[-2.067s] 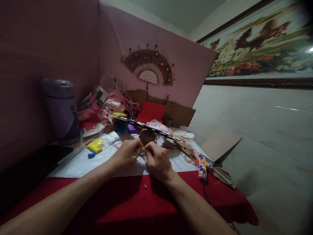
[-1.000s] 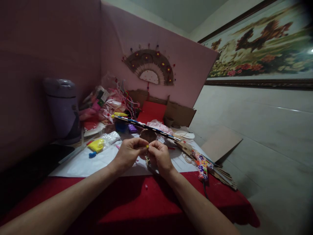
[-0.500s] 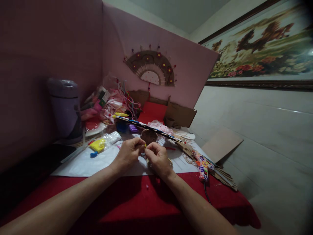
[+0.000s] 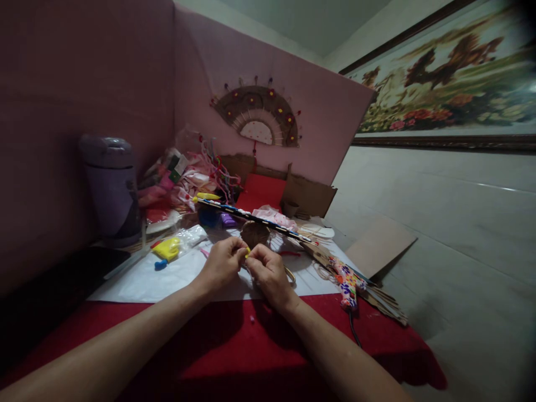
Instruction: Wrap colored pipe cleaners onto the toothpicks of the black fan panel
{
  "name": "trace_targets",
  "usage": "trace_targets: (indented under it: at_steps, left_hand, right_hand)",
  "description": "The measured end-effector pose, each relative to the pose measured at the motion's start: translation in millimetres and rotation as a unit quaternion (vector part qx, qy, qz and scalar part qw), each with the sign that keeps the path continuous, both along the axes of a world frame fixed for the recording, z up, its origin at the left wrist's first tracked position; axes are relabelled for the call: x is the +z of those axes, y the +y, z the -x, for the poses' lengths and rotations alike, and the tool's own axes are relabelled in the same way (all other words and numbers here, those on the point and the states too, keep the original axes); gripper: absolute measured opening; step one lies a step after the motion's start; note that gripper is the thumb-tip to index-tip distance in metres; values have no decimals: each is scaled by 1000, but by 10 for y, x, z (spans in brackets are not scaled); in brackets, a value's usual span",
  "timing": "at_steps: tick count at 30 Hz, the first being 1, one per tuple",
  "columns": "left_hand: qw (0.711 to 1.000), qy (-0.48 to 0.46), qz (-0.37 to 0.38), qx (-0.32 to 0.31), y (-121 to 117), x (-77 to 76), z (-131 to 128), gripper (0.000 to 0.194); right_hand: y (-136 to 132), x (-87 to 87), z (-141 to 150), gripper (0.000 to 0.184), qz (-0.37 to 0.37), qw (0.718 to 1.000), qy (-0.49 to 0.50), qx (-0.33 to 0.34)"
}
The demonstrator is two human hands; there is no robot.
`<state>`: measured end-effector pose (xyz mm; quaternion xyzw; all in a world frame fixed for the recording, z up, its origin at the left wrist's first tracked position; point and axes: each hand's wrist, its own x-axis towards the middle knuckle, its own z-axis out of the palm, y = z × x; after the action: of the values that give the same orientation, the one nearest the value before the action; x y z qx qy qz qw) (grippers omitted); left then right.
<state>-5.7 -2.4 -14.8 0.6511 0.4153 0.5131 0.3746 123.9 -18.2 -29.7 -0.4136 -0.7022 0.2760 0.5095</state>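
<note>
1. A framed painting [image 4: 435, 84] of horses and flowers hangs on the tiled wall [image 4: 473, 212].
2. A brown fan [image 4: 247, 101] with small yellow-centred flowers is on the pink board [image 4: 326, 111], a red cord [image 4: 254, 149] hanging below it.
3. A purple tumbler [image 4: 111, 192] stands upright at the left, near the heap of pink wrappings [image 4: 196, 180].
4. Red paper [image 4: 262, 191] leans beside torn cardboard [image 4: 314, 196].
5. A flower-patterned glue gun [image 4: 347, 287] rests at the right, its black cable [image 4: 354, 330] trailing over the red cloth [image 4: 251, 357].

Has a bare left hand [image 4: 221, 265] and bare right hand [image 4: 271, 274]. Shows an uncovered left forearm [image 4: 125, 329] and right forearm [image 4: 335, 340], narrow at the wrists, widening toward the picture's lower edge.
</note>
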Motion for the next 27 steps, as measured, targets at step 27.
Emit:
trace_targets:
  at_steps: [27]
  left_hand:
    - [937, -245, 198, -150, 16, 74, 49, 18]
  right_hand:
    - [-15, 23, -5, 15, -46, 997, 6, -54]
